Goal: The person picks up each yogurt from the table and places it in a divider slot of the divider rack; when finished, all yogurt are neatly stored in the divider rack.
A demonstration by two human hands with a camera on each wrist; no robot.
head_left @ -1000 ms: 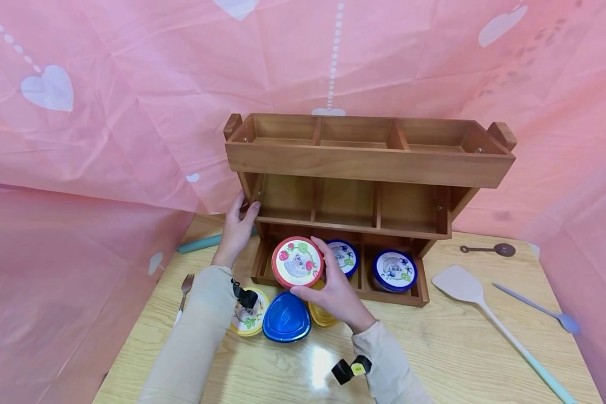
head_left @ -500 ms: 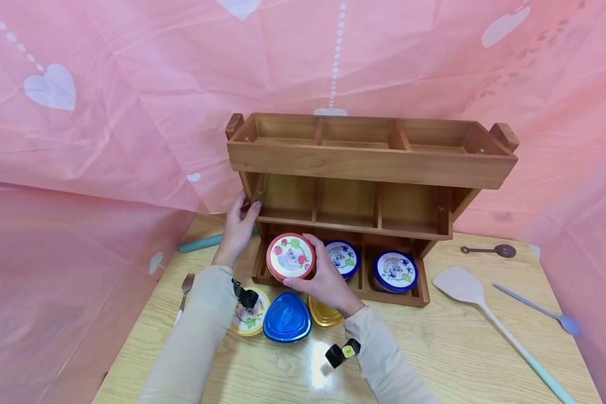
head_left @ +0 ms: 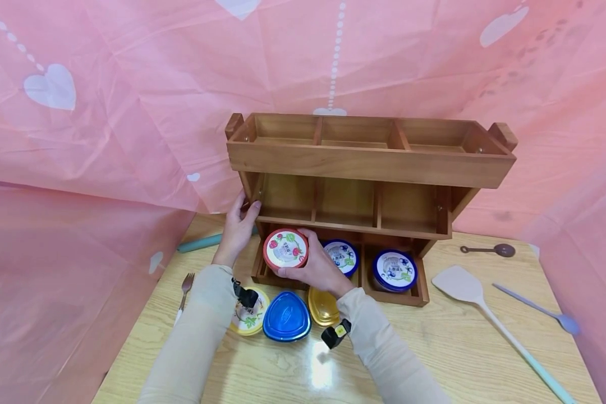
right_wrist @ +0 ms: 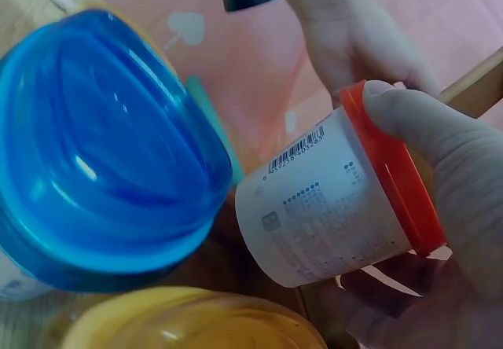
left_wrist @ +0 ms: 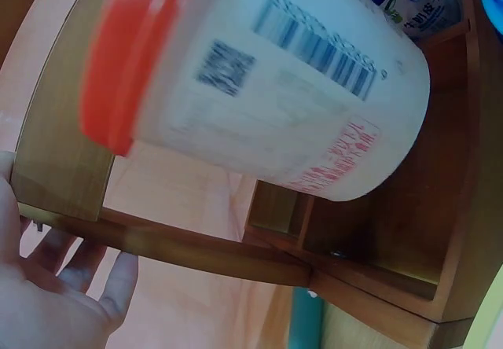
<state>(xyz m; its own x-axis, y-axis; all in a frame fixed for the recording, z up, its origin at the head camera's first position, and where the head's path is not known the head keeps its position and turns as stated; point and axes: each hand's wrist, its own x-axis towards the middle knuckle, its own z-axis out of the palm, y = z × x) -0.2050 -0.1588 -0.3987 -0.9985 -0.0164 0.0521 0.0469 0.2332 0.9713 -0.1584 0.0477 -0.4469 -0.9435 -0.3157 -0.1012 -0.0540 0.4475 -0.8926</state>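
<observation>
Pink cloth [head_left: 141, 73] fills the frame's top; near centre, my right hand [head_left: 315, 266], angled up-left, grips a round red-lidded white tub [head_left: 285, 250]; my left hand [head_left: 237, 229] holds a brown wooden rack [head_left: 371, 164].

Can't read the fine print [right_wrist: 314, 243] on the red-lidded tub [right_wrist: 334, 207], way too blurry. Left sleeve [head_left: 197, 331] and wrist camera [head_left: 244, 294] block part of the yellow-rimmed tub [head_left: 249, 321], and the spatula [head_left: 462, 286] gets chopped off by the head view's bottom edge.
</observation>
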